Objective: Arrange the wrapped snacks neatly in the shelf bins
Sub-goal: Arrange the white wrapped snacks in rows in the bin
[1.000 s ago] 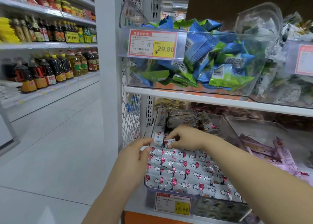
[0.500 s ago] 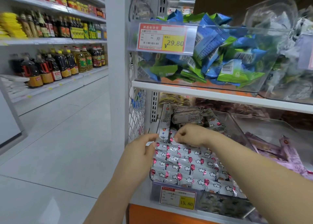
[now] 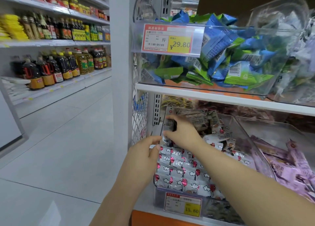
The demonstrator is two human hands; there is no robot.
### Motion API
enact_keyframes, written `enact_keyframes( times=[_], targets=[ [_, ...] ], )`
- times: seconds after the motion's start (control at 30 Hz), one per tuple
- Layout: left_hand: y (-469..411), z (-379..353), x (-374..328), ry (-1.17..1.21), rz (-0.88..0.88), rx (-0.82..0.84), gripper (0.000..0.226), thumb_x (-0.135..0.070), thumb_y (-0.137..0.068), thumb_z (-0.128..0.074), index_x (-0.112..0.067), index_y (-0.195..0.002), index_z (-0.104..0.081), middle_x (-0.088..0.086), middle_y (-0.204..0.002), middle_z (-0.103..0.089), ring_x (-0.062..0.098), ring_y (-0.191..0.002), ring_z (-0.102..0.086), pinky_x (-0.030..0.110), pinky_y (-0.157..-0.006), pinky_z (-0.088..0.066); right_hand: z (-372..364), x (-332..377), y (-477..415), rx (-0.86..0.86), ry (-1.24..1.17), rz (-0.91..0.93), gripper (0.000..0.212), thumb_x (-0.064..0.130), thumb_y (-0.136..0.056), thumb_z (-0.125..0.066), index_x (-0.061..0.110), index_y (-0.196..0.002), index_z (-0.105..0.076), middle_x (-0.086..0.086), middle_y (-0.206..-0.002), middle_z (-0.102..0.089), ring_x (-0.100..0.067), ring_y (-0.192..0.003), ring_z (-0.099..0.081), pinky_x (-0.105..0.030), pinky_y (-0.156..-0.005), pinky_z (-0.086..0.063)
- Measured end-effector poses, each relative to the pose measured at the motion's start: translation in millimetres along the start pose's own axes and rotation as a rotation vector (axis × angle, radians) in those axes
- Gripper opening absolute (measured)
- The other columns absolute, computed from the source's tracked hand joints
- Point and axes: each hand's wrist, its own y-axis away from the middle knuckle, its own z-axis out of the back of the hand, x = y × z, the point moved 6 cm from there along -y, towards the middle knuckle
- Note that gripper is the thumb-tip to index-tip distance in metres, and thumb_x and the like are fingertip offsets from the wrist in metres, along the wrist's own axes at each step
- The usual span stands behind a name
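Right hand [image 3: 185, 134] deeper, round glossy packet [image 3: 167, 124]

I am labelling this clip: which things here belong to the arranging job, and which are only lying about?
Job: clear bin; balloon-print packets in rows inside; right hand, gripping an upright packet; left hand at the bin's left side.

Lying about for now: blue and green packets above; pink packets to the right; oil bottles across the aisle.
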Motion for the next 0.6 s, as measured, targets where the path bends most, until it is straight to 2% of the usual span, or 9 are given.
enact_keyframes(
  times=[0.13, 0.27, 0.37, 0.43, 0.5, 0.6],
  targets=[
    [-1.3, -0.4, 2.1, -0.015, -0.002, -0.011, 0.03, -0.023, -0.097, -0.045, -0.034, -0.124, -0.054, -0.02, -0.114, -0.059, -0.006, -0.095, -0.056, 0.003, -0.072, -0.036, 4.8, -0.7, 5.1, -0.124, -0.037, 0.021, 0.031, 0.017, -0.08, -0.069, 0.014, -0.111, -0.064, -0.001, -0.11, -0.055, -0.007, -0.085, -0.046, 0.0, -0.061, -0.031],
    [-1.1, -1.4, -0.9, -0.009, -0.002, -0.01, 0.031, -0.022, -0.097, -0.045, -0.033, -0.125, -0.055, -0.016, -0.113, -0.062, -0.003, -0.094, -0.058, 0.01, -0.076, -0.042, 5.8, -1.4, 9.2, -0.162, -0.118, 0.011, 0.027, 0.015, -0.079, -0.07, 0.012, -0.105, -0.066, 0.007, -0.091, -0.052, -0.011, -0.081, -0.048, -0.011, -0.06, -0.033],
    [-1.2, -0.8, -0.4, -0.005, 0.003, -0.013, 0.031, -0.021, -0.097, -0.045, -0.032, -0.124, -0.055, -0.014, -0.116, -0.062, 0.0, -0.098, -0.058, 0.014, -0.08, -0.043, 12.7, -1.8, 17.3, -0.14, -0.166, 0.014, 0.025, 0.014, -0.078, -0.069, 0.016, -0.102, -0.067, 0.001, -0.089, -0.06, -0.007, -0.071, -0.049, -0.004, -0.056, -0.035],
    [-1.3, -0.5, 0.3, -0.005, 0.004, -0.017, 0.031, -0.021, -0.097, -0.045, -0.033, -0.124, -0.055, -0.016, -0.116, -0.061, -0.002, -0.096, -0.057, 0.011, -0.079, -0.042, 26.4, -4.9, 30.7, -0.145, -0.162, 0.02, 0.026, 0.014, -0.078, -0.069, 0.019, -0.103, -0.067, 0.006, -0.088, -0.063, 0.001, -0.07, -0.052, -0.002, -0.058, -0.038],
    [-1.6, -0.4, 0.4, -0.015, 0.002, -0.022, 0.031, -0.021, -0.097, -0.045, -0.034, -0.125, -0.054, -0.019, -0.115, -0.059, -0.006, -0.09, -0.056, 0.001, -0.068, -0.039, 43.3, -13.6, 48.3, -0.155, -0.085, 0.016, 0.028, 0.017, -0.077, -0.071, 0.024, -0.105, -0.067, 0.007, -0.095, -0.062, 0.001, -0.078, -0.055, -0.002, -0.063, -0.039],
    [-1.4, -0.1, -0.4, -0.017, 0.003, -0.024, 0.032, -0.021, -0.097, -0.045, -0.033, -0.125, -0.053, -0.017, -0.113, -0.058, -0.003, -0.086, -0.056, -0.001, -0.058, -0.037, 71.4, -36.0, 75.6, -0.176, 0.089, -0.029, 0.029, 0.017, -0.077, -0.072, 0.028, -0.104, -0.065, 0.003, -0.102, -0.051, -0.006, -0.083, -0.049, -0.006, -0.065, -0.034]
  ],
)
